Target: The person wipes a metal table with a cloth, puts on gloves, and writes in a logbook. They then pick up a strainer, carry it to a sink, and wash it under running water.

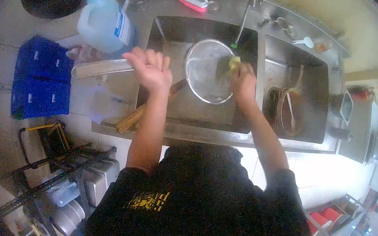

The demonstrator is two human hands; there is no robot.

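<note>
A round metal strainer (211,65) is over the left sink basin, its rim facing up. My right hand (243,84) has its fingers closed on a yellowish scrubbing sponge (234,63), which touches the right side of the strainer's rim. A long metal handle (101,68) with a looped end reaches out to the left, in line with the strainer; the stretch near the strainer is hidden. Across that handle lies my left hand (153,72), palm toward me, thumb out to the left and fingers apart. Nothing shows in its palm.
A faucet (244,22) hangs behind the strainer. A wooden stick (144,111) leans over the left basin's front edge. The right basin (274,64) contains a pot (291,125) with a white spoon. A large jug (103,24) and blue crates (42,80) stand left.
</note>
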